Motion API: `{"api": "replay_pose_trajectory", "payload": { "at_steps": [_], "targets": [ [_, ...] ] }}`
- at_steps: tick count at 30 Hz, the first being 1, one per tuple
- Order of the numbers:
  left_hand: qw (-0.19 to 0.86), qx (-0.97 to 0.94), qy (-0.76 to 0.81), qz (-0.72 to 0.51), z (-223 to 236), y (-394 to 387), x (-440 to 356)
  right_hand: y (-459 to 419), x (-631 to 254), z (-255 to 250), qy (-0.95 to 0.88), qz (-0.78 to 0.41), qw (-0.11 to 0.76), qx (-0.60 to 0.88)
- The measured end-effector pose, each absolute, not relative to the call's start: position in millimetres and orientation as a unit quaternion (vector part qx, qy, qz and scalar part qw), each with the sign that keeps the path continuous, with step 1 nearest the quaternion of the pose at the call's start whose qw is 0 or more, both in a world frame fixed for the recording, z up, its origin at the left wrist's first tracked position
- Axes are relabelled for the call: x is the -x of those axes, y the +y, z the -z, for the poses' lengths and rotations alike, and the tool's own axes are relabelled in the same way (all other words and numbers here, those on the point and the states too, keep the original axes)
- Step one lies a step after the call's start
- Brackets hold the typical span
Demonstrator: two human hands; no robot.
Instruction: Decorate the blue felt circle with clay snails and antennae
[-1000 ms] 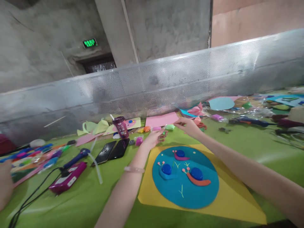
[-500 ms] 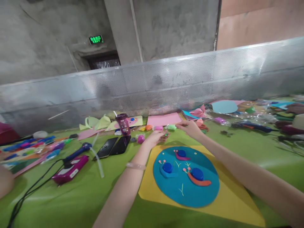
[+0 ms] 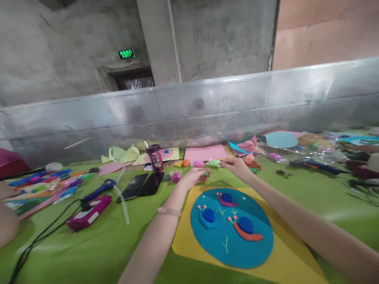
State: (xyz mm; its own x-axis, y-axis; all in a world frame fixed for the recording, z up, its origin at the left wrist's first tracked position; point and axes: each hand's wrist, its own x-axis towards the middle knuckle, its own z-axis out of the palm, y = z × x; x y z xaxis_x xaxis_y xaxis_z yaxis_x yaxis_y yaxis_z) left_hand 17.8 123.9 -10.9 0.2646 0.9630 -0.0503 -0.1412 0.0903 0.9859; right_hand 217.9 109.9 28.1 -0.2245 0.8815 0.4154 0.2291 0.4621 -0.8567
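My left hand (image 3: 193, 177) is curled above the far edge of the yellow sheet (image 3: 183, 236), with a small bright green piece (image 3: 207, 173) at its fingertips. My right hand (image 3: 237, 167) reaches in from the right, its fingers pinched at the right end of a light green lump of modelling clay (image 3: 213, 163). Below both hands lies a blue paper disc (image 3: 207, 248) on the yellow sheet. It carries snail figures with dark blue round shells (image 3: 245, 225), clay bodies and pink-tipped feelers, plus thin light green grass strands (image 3: 226, 244).
Pink (image 3: 197, 164), orange (image 3: 186, 162) and purple clay lumps (image 3: 176, 176) lie beyond my left hand. Leftward are two phones (image 3: 151, 184), a lidded cup with straw (image 3: 154, 158), and a glue gun (image 3: 96, 191) on a magenta box (image 3: 89, 213). Another person's arm (image 3: 7, 225) shows far left.
The view has tilted slightly, so everything sits a little lower. My hands keep nearly the same pose, the right one still at the light green clay.
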Motion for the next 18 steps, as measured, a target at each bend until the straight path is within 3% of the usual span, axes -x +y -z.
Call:
{"api": "replay_pose_trajectory", "payload": {
  "at_steps": [10, 18],
  "targets": [
    [0.622, -0.508, 0.394, -0.446, 11.2, 124.0, -17.1, 116.5, -221.4, -23.8, -0.542, -0.600, 0.437, 0.394],
    [0.618, -0.513, 0.395, -0.446, 12.7, 125.5, -16.8, 114.5, -222.3, -29.6, -0.456, -0.671, 0.391, 0.434]
  ]
}}
